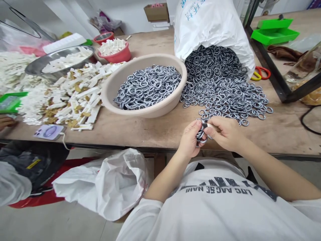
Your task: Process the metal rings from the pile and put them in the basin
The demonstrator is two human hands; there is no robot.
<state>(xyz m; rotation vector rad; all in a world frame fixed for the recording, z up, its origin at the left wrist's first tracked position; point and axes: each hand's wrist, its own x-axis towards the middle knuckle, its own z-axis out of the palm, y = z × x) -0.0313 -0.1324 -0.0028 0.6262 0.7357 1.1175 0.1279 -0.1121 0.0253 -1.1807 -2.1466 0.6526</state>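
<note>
Several grey rings [200, 134] are held in my left hand [190, 139], close to the table's front edge. My right hand [225, 133] is right beside it, its thumb and fingers pinched on a small black and white piece [206, 126] that touches the rings. Just behind both hands, a loose heap of grey rings [225, 97] spreads from the mouth of a white sack [213, 23]. Left of the heap stands a beige basin [144, 113] holding many more such rings.
White and gold pieces [82, 93] are piled at the left, beside a metal bowl [37, 70], a red bowl [117, 57] and a phone [49, 132]. Scissors [262, 72] and a black frame [271, 73] are at the right. A person's hand [7, 121] shows at the far left.
</note>
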